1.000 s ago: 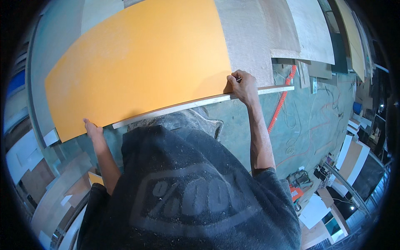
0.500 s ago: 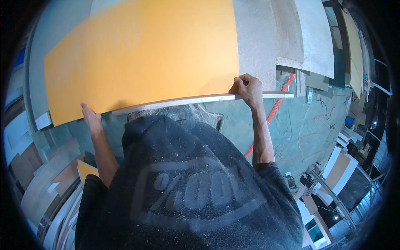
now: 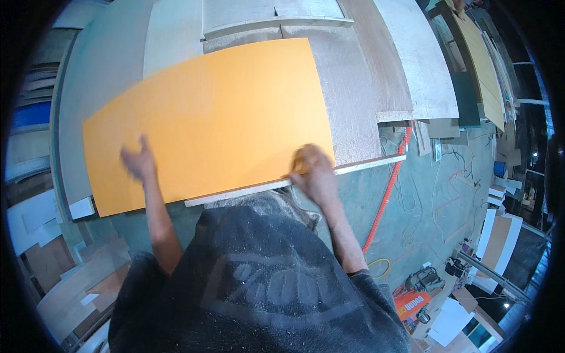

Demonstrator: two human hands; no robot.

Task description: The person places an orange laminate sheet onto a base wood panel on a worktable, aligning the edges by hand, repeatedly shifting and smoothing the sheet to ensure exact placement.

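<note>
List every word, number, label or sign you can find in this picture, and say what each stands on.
Shirt: large grey characters in a grey frame across the dark cloth; I won't copy the wording.
Orange item, lower right: pale lettering; likewise not copied.
Yellow panel: no writing visible.
Elsewhere: any other marks are too small or blurred to read.
</note>
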